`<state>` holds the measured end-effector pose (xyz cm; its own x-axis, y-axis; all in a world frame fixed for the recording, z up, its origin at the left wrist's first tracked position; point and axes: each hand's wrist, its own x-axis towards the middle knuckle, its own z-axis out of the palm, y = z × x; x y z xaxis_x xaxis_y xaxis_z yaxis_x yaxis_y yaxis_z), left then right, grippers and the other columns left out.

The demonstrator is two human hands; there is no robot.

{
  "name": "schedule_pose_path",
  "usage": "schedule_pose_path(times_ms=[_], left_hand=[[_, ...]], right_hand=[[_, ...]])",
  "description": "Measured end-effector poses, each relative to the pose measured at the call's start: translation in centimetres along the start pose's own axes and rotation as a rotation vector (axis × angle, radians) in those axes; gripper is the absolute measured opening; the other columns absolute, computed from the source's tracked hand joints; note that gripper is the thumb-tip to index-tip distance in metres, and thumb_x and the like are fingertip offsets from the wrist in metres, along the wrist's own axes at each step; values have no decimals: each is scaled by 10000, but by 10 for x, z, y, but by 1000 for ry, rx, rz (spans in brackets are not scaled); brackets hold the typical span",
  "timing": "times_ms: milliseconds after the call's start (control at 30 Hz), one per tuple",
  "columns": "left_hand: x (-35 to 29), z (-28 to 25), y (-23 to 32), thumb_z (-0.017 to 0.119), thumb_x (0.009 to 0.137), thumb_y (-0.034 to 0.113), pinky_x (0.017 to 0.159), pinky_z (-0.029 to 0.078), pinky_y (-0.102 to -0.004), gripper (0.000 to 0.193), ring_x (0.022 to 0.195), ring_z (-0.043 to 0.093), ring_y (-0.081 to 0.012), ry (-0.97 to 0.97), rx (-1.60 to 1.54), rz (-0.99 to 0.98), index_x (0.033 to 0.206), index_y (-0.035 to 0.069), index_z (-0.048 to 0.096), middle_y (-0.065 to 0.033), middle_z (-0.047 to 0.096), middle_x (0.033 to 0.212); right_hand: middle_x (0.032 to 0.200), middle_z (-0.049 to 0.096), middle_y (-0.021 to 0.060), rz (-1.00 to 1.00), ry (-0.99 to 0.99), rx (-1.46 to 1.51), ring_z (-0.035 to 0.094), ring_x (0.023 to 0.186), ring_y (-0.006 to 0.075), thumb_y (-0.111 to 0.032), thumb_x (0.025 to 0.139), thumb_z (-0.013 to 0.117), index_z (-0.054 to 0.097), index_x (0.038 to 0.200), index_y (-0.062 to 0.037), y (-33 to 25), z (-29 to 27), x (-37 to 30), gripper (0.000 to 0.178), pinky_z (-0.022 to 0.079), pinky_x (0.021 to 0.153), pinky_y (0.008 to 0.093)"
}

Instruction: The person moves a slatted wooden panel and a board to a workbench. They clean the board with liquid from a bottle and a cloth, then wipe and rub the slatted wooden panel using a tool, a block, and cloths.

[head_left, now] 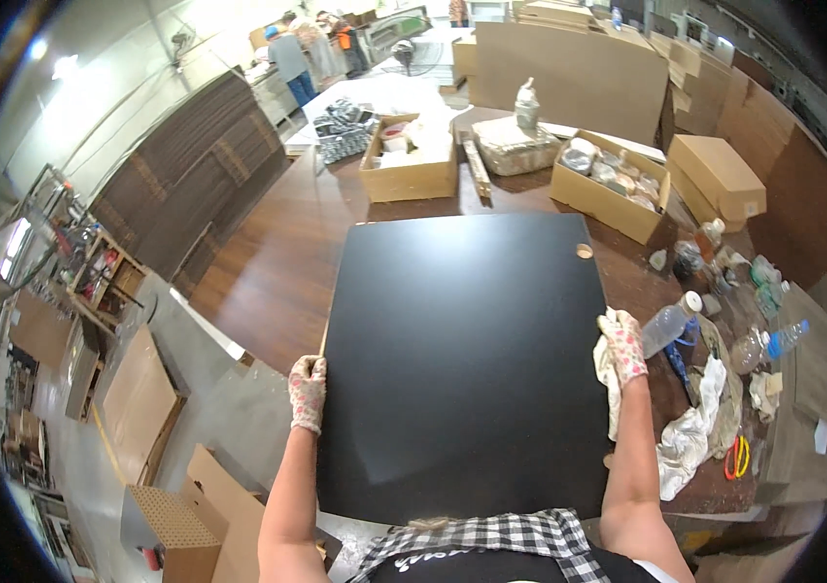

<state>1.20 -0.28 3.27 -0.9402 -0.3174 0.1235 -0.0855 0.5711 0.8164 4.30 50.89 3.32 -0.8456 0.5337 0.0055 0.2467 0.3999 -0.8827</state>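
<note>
A large flat black panel lies in front of me, reaching from the table almost to my checked apron. It has a small round hole near its far right corner. My left hand, in a white patterned glove, is closed around the panel's left edge. On the opposite edge, my right hand wears a similar glove and grips the panel. A white cloth hangs beneath that hand along the edge; whether the fingers pinch it is hidden.
Right of the panel, the brown table carries a clear bottle, crumpled rags and scissors. Beyond stand an open carton of wrapped items and another carton. Cardboard stands at the lower left. People are far off.
</note>
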Motion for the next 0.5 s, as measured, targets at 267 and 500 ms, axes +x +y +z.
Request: schedule_pose_path(times_ms=[267, 500], left_hand=[[13, -42, 71, 505, 893, 203, 633, 434, -254, 221, 670, 489, -102, -246, -57, -105, 847, 6, 594, -35, 563, 729], [62, -86, 122, 356, 964, 260, 854, 403, -285, 382, 983, 494, -163, 66, -657, 425, 1159, -39, 493, -80, 538, 1108]], right_hand=[[819, 608, 79, -172, 140, -15, 561, 761, 155, -200, 807, 617, 586, 936, -5, -62, -40, -14, 235, 431, 681, 288], [1015, 552, 94, -611, 620, -356, 523, 903, 158, -112, 854, 526, 568, 1091, -35, -194, -94, -46, 253, 419, 783, 282]])
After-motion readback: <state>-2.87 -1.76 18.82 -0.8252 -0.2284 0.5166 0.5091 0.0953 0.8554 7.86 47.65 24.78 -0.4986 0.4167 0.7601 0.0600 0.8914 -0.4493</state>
